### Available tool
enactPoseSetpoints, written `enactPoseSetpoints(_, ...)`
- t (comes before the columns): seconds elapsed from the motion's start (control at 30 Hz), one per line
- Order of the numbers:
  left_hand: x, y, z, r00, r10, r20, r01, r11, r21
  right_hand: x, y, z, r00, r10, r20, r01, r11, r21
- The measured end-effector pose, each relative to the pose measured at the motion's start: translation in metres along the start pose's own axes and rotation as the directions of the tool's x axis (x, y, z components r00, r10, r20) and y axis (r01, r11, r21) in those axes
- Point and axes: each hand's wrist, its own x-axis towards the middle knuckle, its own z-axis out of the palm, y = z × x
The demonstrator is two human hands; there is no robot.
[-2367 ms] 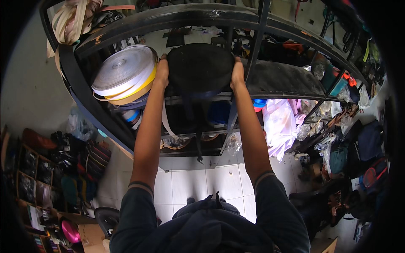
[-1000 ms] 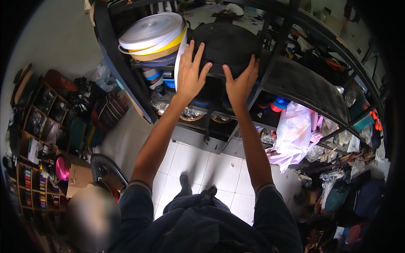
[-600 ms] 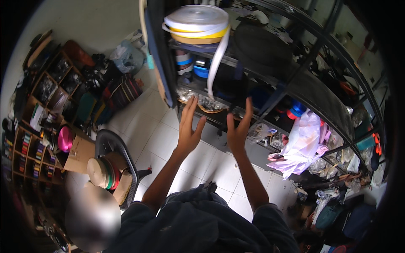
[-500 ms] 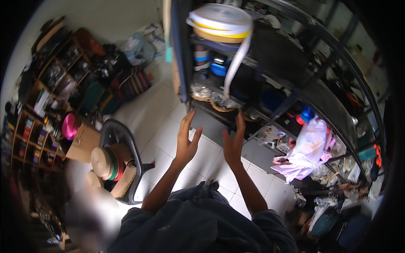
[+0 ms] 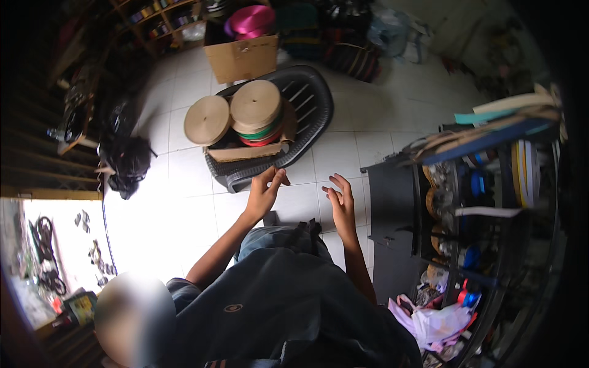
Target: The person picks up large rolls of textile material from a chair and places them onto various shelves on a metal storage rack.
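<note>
My left hand (image 5: 265,191) is raised near the front edge of a black plastic chair (image 5: 322,101), its fingers loosely bent and holding nothing I can see. To its right, my right hand (image 5: 341,199) hangs in the air over the tiled floor, fingers apart and nothing in it. On the chair seat lies a stack of webbing rolls, with a beige roll (image 5: 256,102) on top and green and red ones below. Another beige roll (image 5: 207,120) sits at the left, and a cardboard tray (image 5: 245,152) edges the stack.
Beyond the chair stands a cardboard box (image 5: 242,58) with a pink ribbon roll (image 5: 251,21). A dark shelf rack (image 5: 392,211) rises on the right, holding rolls and a pale plastic bag (image 5: 438,322). Black bags (image 5: 126,162) lie at left, near a bright doorway (image 5: 67,245).
My view and body have turned left, from the shelf rack toward the chair with the rolls. My left hand's fingers have bent more; both hands remain raised.
</note>
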Motion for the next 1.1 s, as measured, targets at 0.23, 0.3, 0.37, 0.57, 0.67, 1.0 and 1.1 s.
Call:
enactPoseSetpoints(0.23,-0.006,-0.028,-0.084,0.944,-0.129,-0.303,0.085,0.984,-0.155,0.082,0.019,0.081,0.946,0.073,0.316,-0.071,0.997,-0.017)
enactPoseSetpoints(0.3,-0.005,-0.040,-0.099,0.915,-0.181,-0.360,0.111,0.972,-0.206,0.105,0.029,0.099,0.924,0.098,0.369,-0.103,0.995,-0.006)
enactPoseSetpoints(0.37,0.001,-0.050,-0.110,0.887,-0.213,-0.410,0.107,0.958,-0.266,0.128,0.034,0.114,0.891,0.223,0.395,-0.246,0.969,0.008)
enactPoseSetpoints(0.57,0.044,-0.065,-0.136,0.811,-0.359,-0.463,0.252,0.927,-0.278,0.205,0.081,0.146,0.810,0.467,0.356,-0.505,0.863,0.017)
enactPoseSetpoints(0.67,0.068,-0.073,-0.146,0.792,-0.422,-0.441,0.308,0.900,-0.308,0.252,0.122,0.159,0.809,0.571,0.136,-0.575,0.818,-0.019)
enactPoseSetpoints(1.0,0.130,-0.123,-0.168,0.755,-0.555,-0.349,0.378,0.804,-0.460,0.332,0.154,0.200,0.657,0.751,-0.067,-0.752,0.659,0.003)
enactPoseSetpoints(1.1,0.149,-0.132,-0.174,0.770,-0.549,-0.324,0.315,0.769,-0.556,0.333,0.158,0.200,0.635,0.772,-0.039,-0.767,0.636,0.087)
